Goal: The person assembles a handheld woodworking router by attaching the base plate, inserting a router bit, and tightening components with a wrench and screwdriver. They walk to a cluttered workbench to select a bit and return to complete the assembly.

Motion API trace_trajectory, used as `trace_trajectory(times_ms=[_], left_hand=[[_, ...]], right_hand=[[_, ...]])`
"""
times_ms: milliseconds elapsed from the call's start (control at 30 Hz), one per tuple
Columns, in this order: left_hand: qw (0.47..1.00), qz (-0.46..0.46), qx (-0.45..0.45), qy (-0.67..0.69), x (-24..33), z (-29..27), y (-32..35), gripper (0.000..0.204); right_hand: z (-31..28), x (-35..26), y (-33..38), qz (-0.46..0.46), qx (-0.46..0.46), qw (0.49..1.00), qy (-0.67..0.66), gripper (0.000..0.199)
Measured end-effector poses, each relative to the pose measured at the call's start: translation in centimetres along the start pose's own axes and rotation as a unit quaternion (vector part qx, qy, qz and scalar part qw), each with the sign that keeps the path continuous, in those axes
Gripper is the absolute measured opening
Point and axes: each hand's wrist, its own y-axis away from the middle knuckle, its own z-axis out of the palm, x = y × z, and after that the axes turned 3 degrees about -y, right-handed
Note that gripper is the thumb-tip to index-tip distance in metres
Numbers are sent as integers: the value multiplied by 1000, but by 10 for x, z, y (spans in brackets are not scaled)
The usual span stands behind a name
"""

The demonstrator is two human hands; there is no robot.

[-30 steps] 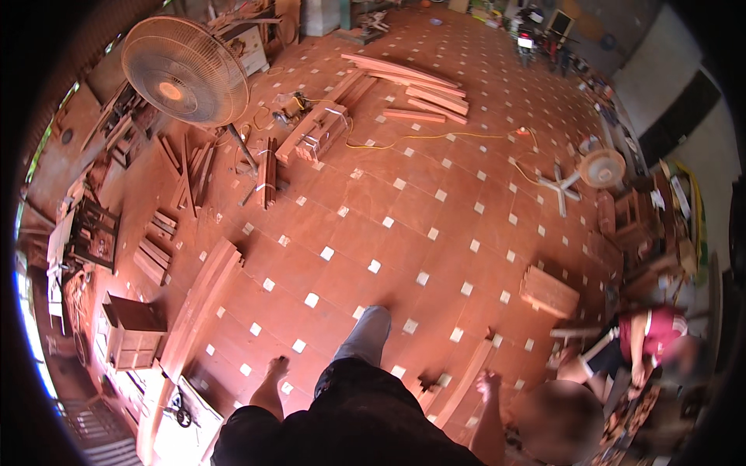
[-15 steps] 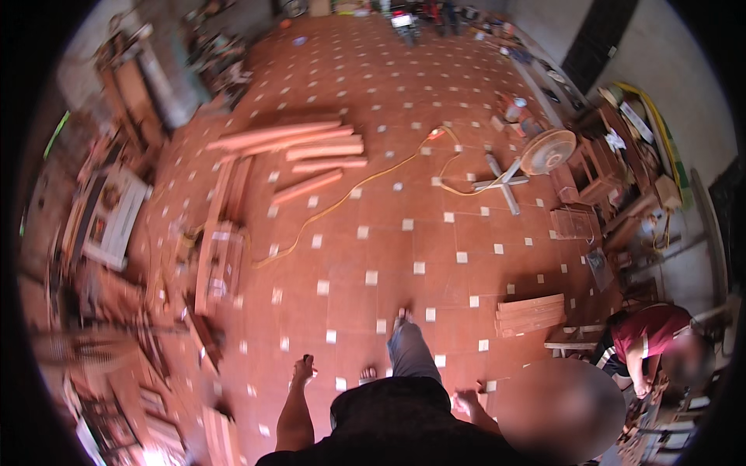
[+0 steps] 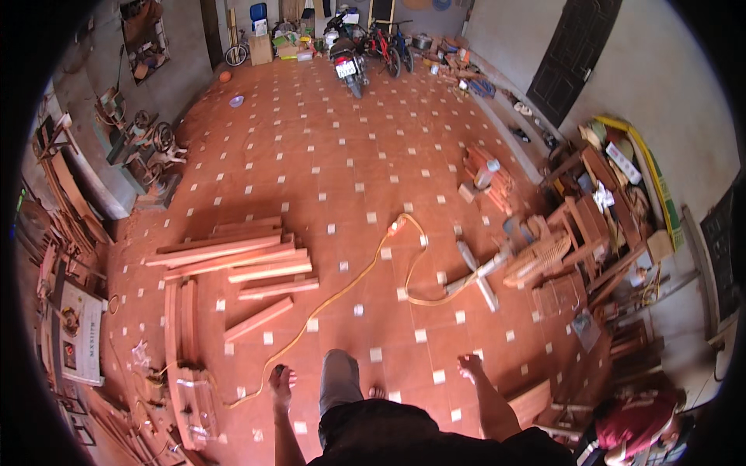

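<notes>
My left hand hangs low in front of me, its fingers curled around a small dark object whose kind I cannot make out. Below and left of it, a yellow cord runs over the tiled floor. My right hand is held out over bare tiles to the right, fingers loosely bent and a little apart, with nothing visible in it. Ahead of my left hand, several sawn reddish timber pieces lie in a loose stack. Neither hand touches the timber.
A standing fan with a cross-shaped base stands ahead right, the cord reaching it. At lower right a person in a dark red shirt bends over. Longer boards lie at left. A motorbike and bicycles stand at the far end.
My view has tilted up and moved forward, so the timber and fan stand nearer. My right hand has swung forward; the left still holds the dark object. My legs have changed step.
</notes>
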Motion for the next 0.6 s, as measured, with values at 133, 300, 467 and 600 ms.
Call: trace_trajectory(times_ms=[133,300,467,600], left_hand=[[992,-42,-76,95,13,107,-186,18],[990,-73,-72,98,93,233,-418,26],[976,-101,-171,85,216,344,-679,29],[978,-55,-190,71,297,470,-857,24]], right_hand=[[-38,-218,-215,-296,151,928,167,31],[33,-349,-284,-101,-4,987,-126,13],[135,-402,-274,141,52,987,-65,23],[186,-398,-325,345,93,933,-41,17]])
